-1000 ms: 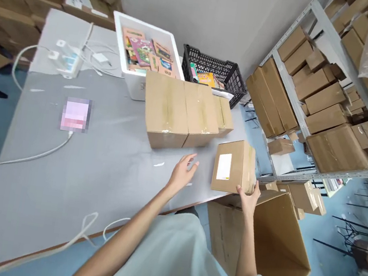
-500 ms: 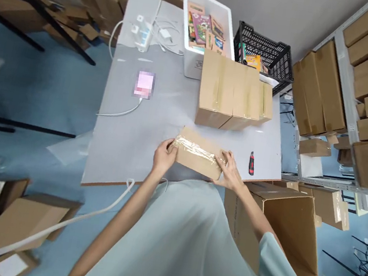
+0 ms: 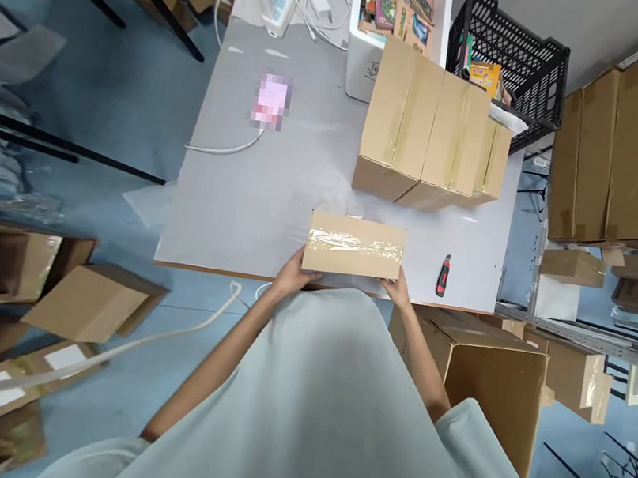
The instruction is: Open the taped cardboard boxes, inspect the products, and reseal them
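A small cardboard box (image 3: pixel 355 246), with shiny clear tape along its face, is at the near edge of the grey table (image 3: pixel 226 217). My left hand (image 3: pixel 293 271) grips its left end from below, and my right hand (image 3: pixel 397 287) grips the right end; some fingertips are hidden under the box. A red and black cutter (image 3: pixel 444 276) lies to the right. Behind the box, taller taped cartons (image 3: pixel 400 115) stand side by side.
A white bin (image 3: pixel 362 62) of colourful booklets and a black crate (image 3: pixel 522 62) stand at the back. A power strip (image 3: pixel 281 10) and cables lie back left. A large open carton (image 3: pixel 491 392) is beside me on the right.
The small box has turned from slanted to level with the table edge, its taped face now more toward me. Both hands have shifted to lower on its ends. The view has moved too.
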Tool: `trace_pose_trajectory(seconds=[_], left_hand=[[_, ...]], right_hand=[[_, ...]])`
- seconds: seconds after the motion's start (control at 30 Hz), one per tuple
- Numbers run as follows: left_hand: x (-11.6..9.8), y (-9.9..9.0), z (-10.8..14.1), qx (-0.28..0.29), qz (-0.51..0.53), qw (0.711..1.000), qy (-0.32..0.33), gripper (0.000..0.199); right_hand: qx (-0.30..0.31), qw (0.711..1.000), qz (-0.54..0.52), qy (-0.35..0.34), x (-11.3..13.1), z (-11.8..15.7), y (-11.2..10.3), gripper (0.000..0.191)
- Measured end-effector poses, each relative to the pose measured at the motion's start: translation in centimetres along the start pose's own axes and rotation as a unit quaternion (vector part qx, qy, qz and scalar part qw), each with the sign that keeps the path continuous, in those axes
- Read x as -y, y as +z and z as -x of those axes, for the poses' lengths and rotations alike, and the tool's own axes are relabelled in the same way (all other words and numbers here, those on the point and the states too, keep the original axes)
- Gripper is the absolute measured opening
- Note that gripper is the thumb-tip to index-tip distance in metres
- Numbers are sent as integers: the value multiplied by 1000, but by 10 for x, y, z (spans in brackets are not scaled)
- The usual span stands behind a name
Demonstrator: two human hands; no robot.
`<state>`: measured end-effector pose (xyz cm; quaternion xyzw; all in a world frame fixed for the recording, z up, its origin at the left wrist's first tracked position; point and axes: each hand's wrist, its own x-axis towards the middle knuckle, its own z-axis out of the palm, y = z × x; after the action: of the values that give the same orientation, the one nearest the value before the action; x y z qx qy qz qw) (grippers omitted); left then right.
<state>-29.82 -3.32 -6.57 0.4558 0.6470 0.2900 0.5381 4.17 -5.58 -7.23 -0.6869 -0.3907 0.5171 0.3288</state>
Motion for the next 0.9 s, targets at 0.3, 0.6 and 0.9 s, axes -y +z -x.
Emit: trace_pose_trajectory(seconds=[0.3, 0.6, 0.9], left_hand=[[-50, -22, -12, -58, 61, 996, -24, 61], [-49, -2, -9, -80, 40, 994, -59, 54], [-44, -2, 17, -36, 72, 994, -78, 74]], right_hand=[[-21, 993, -83, -82, 30, 12, -12, 76], [45, 994, -85, -60, 28, 9, -2, 99], [84, 994, -64, 22, 6, 30, -11, 108]])
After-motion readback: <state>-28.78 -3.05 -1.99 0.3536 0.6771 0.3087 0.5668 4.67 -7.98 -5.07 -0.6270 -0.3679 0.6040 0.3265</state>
